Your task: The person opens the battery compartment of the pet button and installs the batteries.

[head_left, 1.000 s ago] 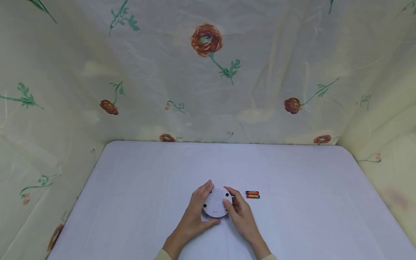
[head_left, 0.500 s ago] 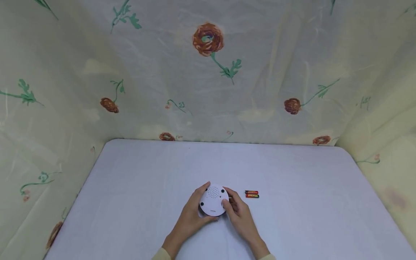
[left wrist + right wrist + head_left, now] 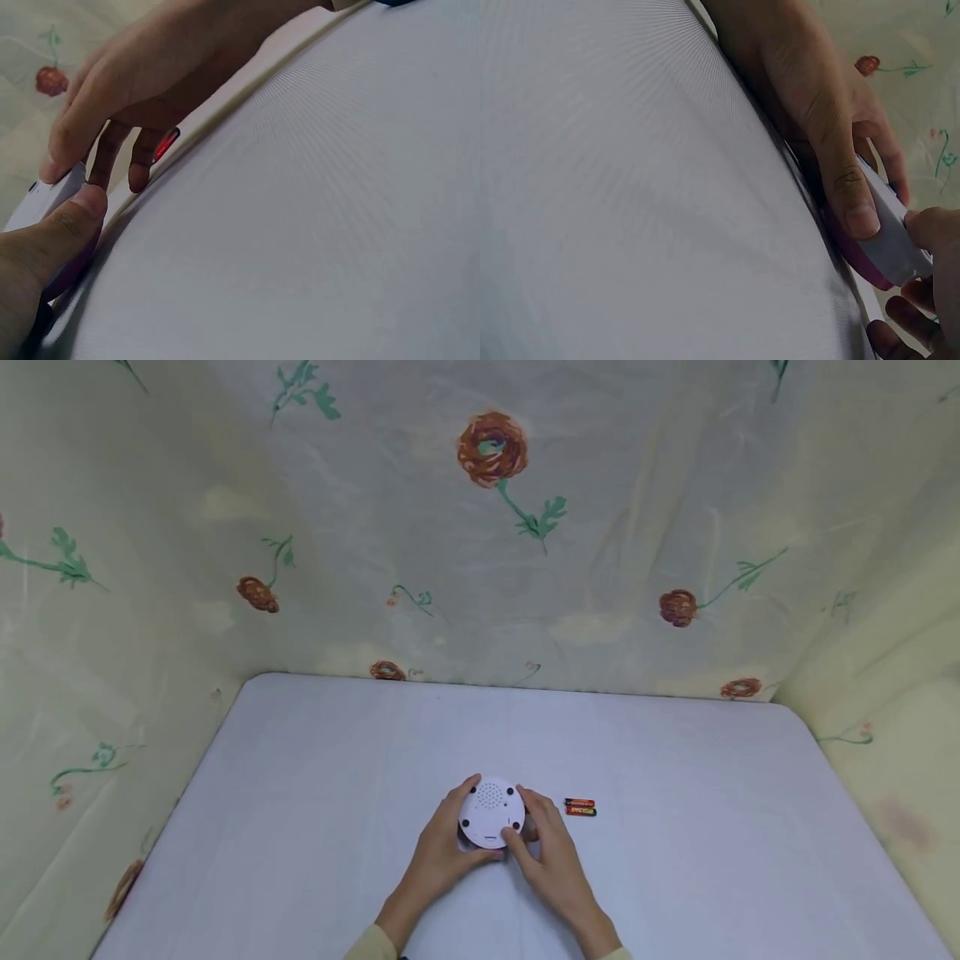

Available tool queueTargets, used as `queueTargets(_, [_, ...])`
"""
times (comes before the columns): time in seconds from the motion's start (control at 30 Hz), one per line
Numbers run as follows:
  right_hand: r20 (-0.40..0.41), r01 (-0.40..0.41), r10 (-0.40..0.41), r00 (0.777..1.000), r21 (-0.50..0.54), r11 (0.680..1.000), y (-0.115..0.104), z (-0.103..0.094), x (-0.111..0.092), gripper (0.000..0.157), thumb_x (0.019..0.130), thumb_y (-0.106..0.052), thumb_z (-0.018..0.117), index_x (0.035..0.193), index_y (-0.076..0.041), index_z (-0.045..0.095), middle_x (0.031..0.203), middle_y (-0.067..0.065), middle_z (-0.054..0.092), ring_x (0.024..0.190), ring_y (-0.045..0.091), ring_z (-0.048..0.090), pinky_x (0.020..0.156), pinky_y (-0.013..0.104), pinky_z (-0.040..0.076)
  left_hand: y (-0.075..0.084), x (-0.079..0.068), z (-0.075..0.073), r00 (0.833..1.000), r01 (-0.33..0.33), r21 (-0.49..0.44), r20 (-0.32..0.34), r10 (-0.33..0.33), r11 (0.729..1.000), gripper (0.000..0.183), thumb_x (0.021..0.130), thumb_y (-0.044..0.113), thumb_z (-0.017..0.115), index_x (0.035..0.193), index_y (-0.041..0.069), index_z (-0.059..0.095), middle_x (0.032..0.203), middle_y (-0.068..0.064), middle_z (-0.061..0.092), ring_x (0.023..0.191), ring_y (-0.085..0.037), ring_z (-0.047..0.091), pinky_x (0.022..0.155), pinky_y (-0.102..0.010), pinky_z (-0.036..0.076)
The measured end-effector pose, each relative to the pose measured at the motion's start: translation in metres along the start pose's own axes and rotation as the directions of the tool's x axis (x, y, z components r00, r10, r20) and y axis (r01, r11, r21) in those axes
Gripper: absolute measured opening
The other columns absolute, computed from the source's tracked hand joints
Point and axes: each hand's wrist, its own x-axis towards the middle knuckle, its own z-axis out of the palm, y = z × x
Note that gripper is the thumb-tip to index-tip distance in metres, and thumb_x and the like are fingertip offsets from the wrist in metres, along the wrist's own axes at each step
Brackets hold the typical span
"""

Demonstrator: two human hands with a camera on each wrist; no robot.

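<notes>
A round white device (image 3: 491, 818) lies between both hands with a pierced speaker patch and several black feet facing up. The wrist views show a purple band along its underside (image 3: 861, 259). My left hand (image 3: 441, 850) grips its left side, fingers at the far edge and thumb along the near edge. My right hand (image 3: 553, 864) holds the right side, with the thumb (image 3: 516, 843) at the near right of the white face and the fingers at the right edge, partly hidden. Two red-and-black batteries (image 3: 580, 807) lie side by side to the right of that hand.
A white-covered table (image 3: 337, 777) with rounded far corners lies under the hands. Flower-patterned cloth (image 3: 585, 527) hangs behind it and along both sides.
The device has shifted slightly left and away and turned a little. My right thumb has slid toward its near edge, uncovering a black foot. The batteries have stayed put.
</notes>
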Motion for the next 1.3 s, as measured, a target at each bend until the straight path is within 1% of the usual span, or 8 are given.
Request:
queueTargets(0.23, [0.005, 0.018, -0.018, 1.0, -0.049, 0.999, -0.004, -0.001, 0.002, 0.062, 0.086, -0.019, 0.069, 0.141, -0.01, 0.043, 0.134, 0.008, 0.05, 0.112, 0.016, 0.054, 0.074, 0.02, 0.054, 0.002, 0.001, 0.003, 1.0, 0.022, 0.042, -0.002, -0.022, 0.999, 0.107, 0.062, 0.043, 0.084, 0.149, 0.027, 0.024, 0.144, -0.001, 0.046, 0.133, -0.018, 0.044, 0.107, -0.039, 0.042])
queueTargets(0.27, [0.007, 0.027, -0.027, 1.0, -0.068, 0.997, -0.003, -0.001, 0.002, 0.063, 0.086, -0.021, 0.069, 0.142, -0.011, 0.043, 0.134, 0.007, 0.05, 0.114, 0.016, 0.053, 0.079, 0.023, 0.055, 0.002, 0.001, 0.003, 1.0, 0.023, 0.044, -0.002, -0.023, 0.999, 0.107, 0.062, 0.044, 0.084, 0.149, 0.026, 0.024, 0.144, -0.001, 0.045, 0.133, -0.018, 0.044, 0.107, -0.039, 0.042])
queueTargets(0.37, [0.0, 0.105, -0.106, 0.994, -0.127, 0.986, -0.004, -0.002, 0.005, 0.061, 0.083, -0.023, 0.073, 0.138, -0.013, 0.048, 0.135, 0.007, 0.049, 0.12, 0.019, 0.048, 0.088, 0.033, 0.054, 0.002, 0.002, 0.002, 1.0, 0.022, 0.055, -0.004, -0.022, 0.998, 0.106, 0.063, 0.046, 0.082, 0.149, 0.026, 0.024, 0.144, -0.001, 0.046, 0.132, -0.017, 0.045, 0.105, -0.039, 0.044])
queueTargets(0.47, [-0.003, 0.216, -0.222, 0.975, -0.213, 0.953, -0.007, -0.006, 0.009, 0.051, 0.08, -0.026, 0.075, 0.126, -0.014, 0.058, 0.135, 0.007, 0.049, 0.124, 0.022, 0.043, 0.093, 0.042, 0.05, 0.001, 0.003, 0.0, 1.0, 0.006, 0.069, -0.003, -0.006, 0.998, 0.106, 0.063, 0.048, 0.082, 0.15, 0.026, 0.024, 0.143, -0.002, 0.047, 0.13, -0.018, 0.046, 0.103, -0.04, 0.046])
queueTargets(0.67, [0.055, 0.343, -0.35, 0.935, -0.388, 0.856, -0.021, -0.018, 0.022, 0.036, 0.074, -0.027, 0.079, 0.106, -0.013, 0.067, 0.121, 0.008, 0.057, 0.111, 0.024, 0.053, 0.083, 0.039, 0.052, 0.003, 0.006, -0.002, 1.0, 0.002, 0.075, 0.01, -0.002, 0.997, 0.105, 0.066, 0.043, 0.083, 0.15, 0.025, 0.023, 0.143, -0.003, 0.047, 0.131, -0.018, 0.046, 0.103, -0.04, 0.046])
queueTargets(0.93, [0.266, 0.443, -0.355, 0.896, -0.576, 0.687, -0.041, -0.024, 0.03, 0.035, 0.074, -0.028, 0.079, 0.099, -0.007, 0.07, 0.107, 0.007, 0.065, 0.095, 0.02, 0.062, 0.068, 0.03, 0.057, 0.007, 0.001, 0.002, 0.998, 0.055, 0.059, 0.01, -0.056, 0.997, 0.104, 0.068, 0.042, 0.082, 0.151, 0.024, 0.021, 0.144, -0.003, 0.045, 0.132, -0.021, 0.045, 0.102, -0.042, 0.046])
queueTargets(1.13, [0.379, 0.536, -0.38, 0.843, -0.641, 0.55, -0.054, -0.027, 0.037, 0.026, 0.074, -0.027, 0.078, 0.087, -0.006, 0.07, 0.092, 0.006, 0.067, 0.074, 0.018, 0.061, 0.051, 0.027, 0.053, 0.009, -0.001, 0.002, 0.998, 0.066, 0.063, 0.006, -0.067, 0.996, 0.104, 0.068, 0.038, 0.083, 0.151, 0.026, 0.02, 0.145, -0.004, 0.045, 0.133, -0.022, 0.045, 0.105, -0.042, 0.044])
queueTargets(1.3, [0.456, 0.607, -0.404, 0.793, -0.647, 0.461, -0.059, -0.028, 0.045, 0.02, 0.07, -0.02, 0.079, 0.078, -0.006, 0.067, 0.074, 0.003, 0.06, 0.059, 0.015, 0.055, 0.042, 0.026, 0.046, 0.009, 0.001, 0.001, 0.998, 0.055, 0.076, 0.0, -0.055, 0.996, 0.103, 0.069, 0.041, 0.082, 0.151, 0.023, 0.022, 0.143, -0.004, 0.047, 0.131, -0.021, 0.047, 0.103, -0.041, 0.046])
